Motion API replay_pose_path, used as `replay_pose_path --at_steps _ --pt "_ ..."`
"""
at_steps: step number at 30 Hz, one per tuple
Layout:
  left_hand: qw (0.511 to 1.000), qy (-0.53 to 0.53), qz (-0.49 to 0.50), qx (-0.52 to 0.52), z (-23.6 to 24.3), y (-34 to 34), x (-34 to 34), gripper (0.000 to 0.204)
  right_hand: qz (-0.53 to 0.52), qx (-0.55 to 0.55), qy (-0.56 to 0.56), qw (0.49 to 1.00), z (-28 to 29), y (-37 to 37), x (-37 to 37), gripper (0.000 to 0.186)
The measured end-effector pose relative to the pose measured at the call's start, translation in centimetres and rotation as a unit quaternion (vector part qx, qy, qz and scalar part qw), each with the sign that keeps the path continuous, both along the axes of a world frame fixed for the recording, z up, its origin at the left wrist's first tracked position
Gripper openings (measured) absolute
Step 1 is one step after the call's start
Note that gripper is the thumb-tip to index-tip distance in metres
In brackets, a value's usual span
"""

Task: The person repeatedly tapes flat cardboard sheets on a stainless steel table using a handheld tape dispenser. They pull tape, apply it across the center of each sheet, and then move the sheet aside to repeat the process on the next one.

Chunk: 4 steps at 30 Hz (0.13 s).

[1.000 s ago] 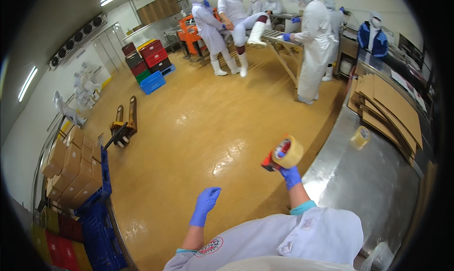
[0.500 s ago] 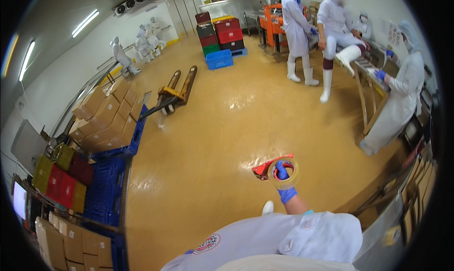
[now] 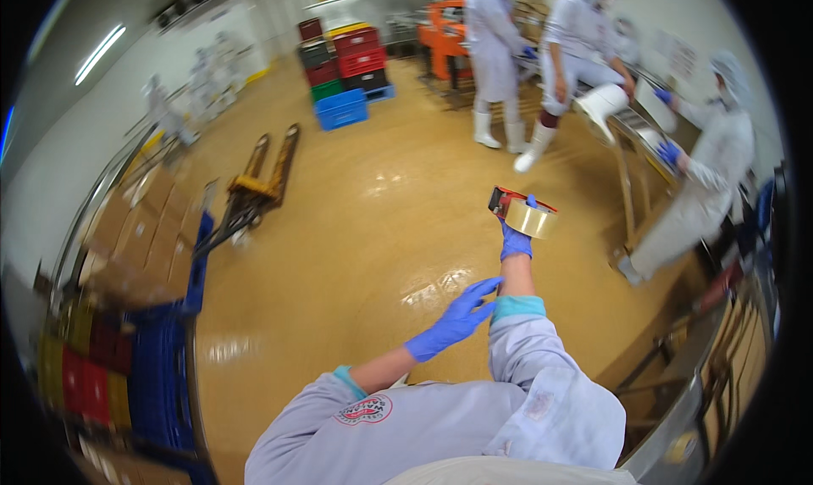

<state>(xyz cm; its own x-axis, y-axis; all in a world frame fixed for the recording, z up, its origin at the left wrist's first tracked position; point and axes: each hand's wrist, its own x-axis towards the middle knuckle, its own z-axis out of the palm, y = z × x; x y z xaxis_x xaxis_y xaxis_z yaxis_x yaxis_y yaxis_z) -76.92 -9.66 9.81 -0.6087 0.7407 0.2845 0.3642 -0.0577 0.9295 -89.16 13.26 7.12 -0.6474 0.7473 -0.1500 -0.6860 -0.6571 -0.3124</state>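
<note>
1. The right hand (image 3: pixel 515 241), in a blue glove, is closed around a red tape dispenser with a brown tape roll (image 3: pixel 525 215), raised over the glossy yellow floor (image 3: pixel 356 222).
2. The left hand (image 3: pixel 453 322) is open, holding nothing, near the right wrist.
3. Keep the grip firm and the roll level, I'd say.

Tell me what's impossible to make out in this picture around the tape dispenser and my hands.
- Tape dispenser, head view: its grip is hidden by the right hand closed around it.
- Left hand: its palm faces away; whether it touches the right sleeve is unclear.
- Cardboard boxes by the left edge: blurred and bent by the fisheye lens.
</note>
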Motion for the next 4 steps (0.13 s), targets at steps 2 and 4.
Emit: replay_pose_path --at_steps 2,4 --pt "0.996 0.012 -0.078 -0.041 1.4 2.7 -1.3 0.043 -0.009 0.008 -0.025 1.0 -3.2 4.2 0.4 0.036" --pt "0.972 -0.026 -0.167 -0.161 2.0 3.9 -2.4 0.049 -0.091 -0.055 -0.043 0.993 -8.9 9.5 2.9 0.052"
